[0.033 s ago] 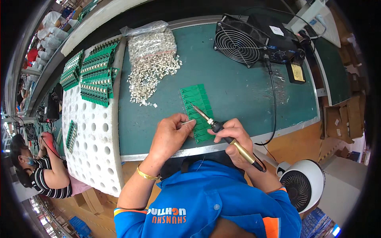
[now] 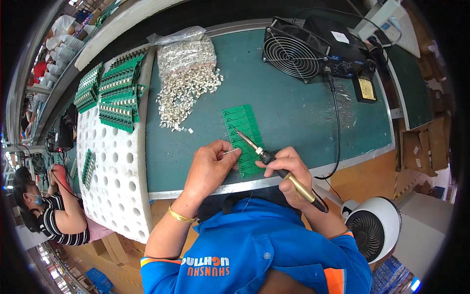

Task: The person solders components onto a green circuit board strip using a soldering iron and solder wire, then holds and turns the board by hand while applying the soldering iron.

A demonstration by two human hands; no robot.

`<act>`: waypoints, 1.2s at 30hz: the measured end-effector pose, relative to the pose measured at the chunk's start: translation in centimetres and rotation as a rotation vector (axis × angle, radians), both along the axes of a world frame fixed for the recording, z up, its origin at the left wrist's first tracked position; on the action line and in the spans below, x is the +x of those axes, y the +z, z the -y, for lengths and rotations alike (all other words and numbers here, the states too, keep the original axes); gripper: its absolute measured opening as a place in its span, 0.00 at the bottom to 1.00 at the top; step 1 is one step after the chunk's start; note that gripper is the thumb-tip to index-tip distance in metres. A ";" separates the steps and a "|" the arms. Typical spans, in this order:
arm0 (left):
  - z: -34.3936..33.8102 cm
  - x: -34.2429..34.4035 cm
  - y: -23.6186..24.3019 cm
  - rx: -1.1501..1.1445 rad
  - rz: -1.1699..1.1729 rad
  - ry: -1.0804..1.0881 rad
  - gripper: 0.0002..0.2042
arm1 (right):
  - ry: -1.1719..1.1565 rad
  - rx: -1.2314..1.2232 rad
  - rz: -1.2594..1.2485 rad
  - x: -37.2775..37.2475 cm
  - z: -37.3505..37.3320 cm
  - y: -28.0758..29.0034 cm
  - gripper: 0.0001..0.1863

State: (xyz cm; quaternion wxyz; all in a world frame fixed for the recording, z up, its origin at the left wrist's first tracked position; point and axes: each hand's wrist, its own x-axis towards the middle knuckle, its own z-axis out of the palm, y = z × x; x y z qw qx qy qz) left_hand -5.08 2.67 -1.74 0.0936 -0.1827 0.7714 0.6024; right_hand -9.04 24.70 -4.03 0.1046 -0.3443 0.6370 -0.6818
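A green circuit board panel (image 2: 248, 128) lies on the bench before me, with a row of pins along its left side. My right hand (image 2: 290, 172) is closed around a soldering iron (image 2: 297, 186) with a gold-coloured handle. Its metal tip points up and left, at the board's left part; whether it touches cannot be told. At the board's lower left, my left hand (image 2: 211, 164) is closed in a pinch. A thin silvery solder wire (image 2: 229, 151) shows between its thumb and fingers, which partly cover the board's edge.
An open plastic bag (image 2: 187, 55) spills small white connectors (image 2: 182, 97). Finished-looking boards (image 2: 117, 93) lie on white perforated foam (image 2: 105, 166) at left. At the back right stand a black fan (image 2: 293, 56) and soldering station (image 2: 342, 66), its cable trailing. A co-worker (image 2: 61, 210) sits left.
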 end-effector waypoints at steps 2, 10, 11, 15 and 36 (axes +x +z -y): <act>-0.1 -0.3 1.3 -0.015 0.054 0.013 0.09 | -0.014 -0.045 0.063 0.2 -0.3 0.3 0.28; -0.6 -0.5 4.3 -0.043 -0.171 0.172 0.07 | -0.043 -0.172 -0.036 0.1 -3.1 1.7 0.22; -0.6 -0.5 4.7 -0.046 -0.180 0.175 0.07 | -0.020 -0.202 -0.030 0.2 -3.1 1.8 0.22; -0.6 0.0 6.0 -0.025 -0.239 0.210 0.07 | -0.011 -0.271 -0.038 0.3 -2.4 2.4 0.20; 0.1 1.9 7.3 -0.010 -0.287 0.298 0.05 | 0.099 -0.315 0.034 0.6 -1.1 2.7 0.23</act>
